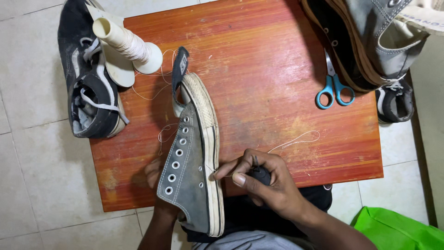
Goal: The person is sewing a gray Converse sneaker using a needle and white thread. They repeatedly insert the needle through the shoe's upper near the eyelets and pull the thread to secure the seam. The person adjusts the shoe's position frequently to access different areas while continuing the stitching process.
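Tiled floor, red wooden bench (277, 69). I see grey sneaker (192, 157) at bench front edge; left hand (155, 173) wraps it underneath, right hand (261, 180) pinches awl (259, 173) at sole. Stitching underway; thread (296, 139) slack, approx. extent unclear.

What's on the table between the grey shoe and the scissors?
In the head view, only bare wood between the grey shoe and the scissors; a loose white thread lies lower down.
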